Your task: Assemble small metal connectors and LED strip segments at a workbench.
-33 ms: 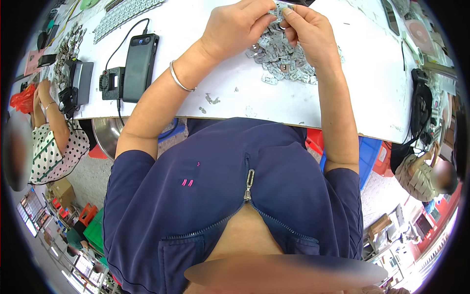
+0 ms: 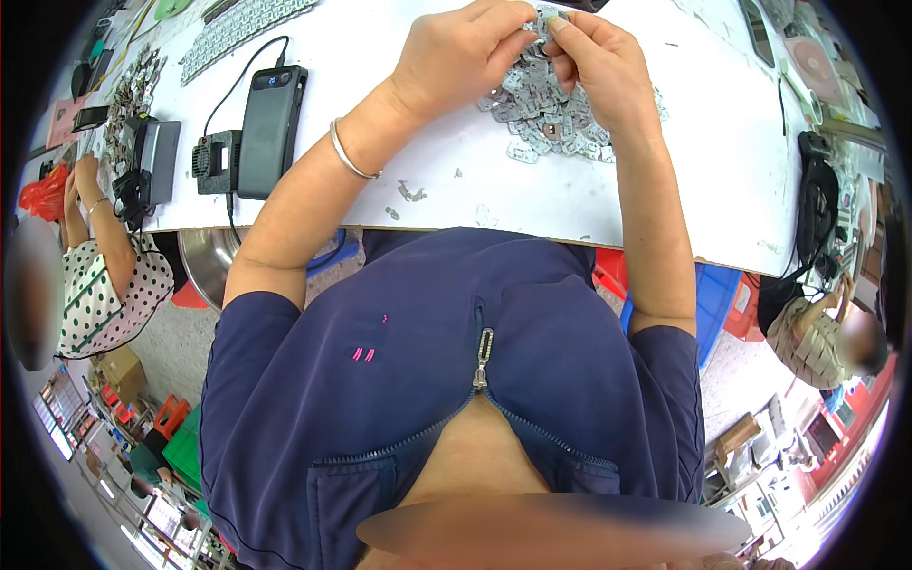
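Note:
At the far edge of the view, my left hand (image 2: 465,52) and my right hand (image 2: 604,71) come together over a pile of small flat grey metal pieces (image 2: 556,119). Between their fingertips is a small metal piece (image 2: 541,21), pinched from both sides. Its exact shape is partly covered by the fingers. My right thumb presses on it, while the left thumb and forefinger close at its left side. The pile lies loose on the white table (image 2: 456,204), just below and between the hands.
A black power bank (image 2: 273,133) with a cable and a small black device (image 2: 218,161) sit left. Rows of metal pieces (image 2: 242,36) lie at the far left. Co-workers sit at both sides. A metal bowl (image 2: 207,258) and a blue crate (image 2: 714,299) are below the table edge.

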Motion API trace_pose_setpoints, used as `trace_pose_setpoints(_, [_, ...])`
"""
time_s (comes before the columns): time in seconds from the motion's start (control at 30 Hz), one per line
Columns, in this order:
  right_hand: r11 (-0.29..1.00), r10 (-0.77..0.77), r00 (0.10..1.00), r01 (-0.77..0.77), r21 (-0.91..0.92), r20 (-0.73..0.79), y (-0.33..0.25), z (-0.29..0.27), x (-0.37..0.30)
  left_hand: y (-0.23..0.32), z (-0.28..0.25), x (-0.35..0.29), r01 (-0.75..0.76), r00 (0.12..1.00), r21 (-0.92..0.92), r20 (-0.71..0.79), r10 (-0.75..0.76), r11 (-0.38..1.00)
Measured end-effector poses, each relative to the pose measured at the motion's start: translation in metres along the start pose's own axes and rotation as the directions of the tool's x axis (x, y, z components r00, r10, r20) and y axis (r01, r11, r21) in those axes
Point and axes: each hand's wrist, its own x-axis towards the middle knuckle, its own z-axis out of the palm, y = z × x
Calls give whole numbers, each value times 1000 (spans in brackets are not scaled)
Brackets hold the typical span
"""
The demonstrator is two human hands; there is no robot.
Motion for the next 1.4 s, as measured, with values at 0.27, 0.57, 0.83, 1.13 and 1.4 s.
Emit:
trace_pose_setpoints(0.27, [938,-141,989,147,-313,42,13,-12,-42,3,7,-10,67,947,-53,317,-47,996])
trace_pose_setpoints(0.57, [884,-387,920,390,-259,65,4,-10,-47,16,3,2,111,935,-185,352,-40,977])
trace_pose_setpoints(0.83, [893,-221,934,309,-327,281,0,-11,-40,16,-9,8,329,782,-238,611,-122,914])
trace_pose_setpoints(1.13, [961,-132,970,176,-213,204,-8,-20,-33,4,-25,26,587,539,-141,803,-254,797])
trace_pose_setpoints(1.4, [989,-82,902,19,149,425,-15,-24,-37,-4,-30,22,690,495,-442,866,73,573])
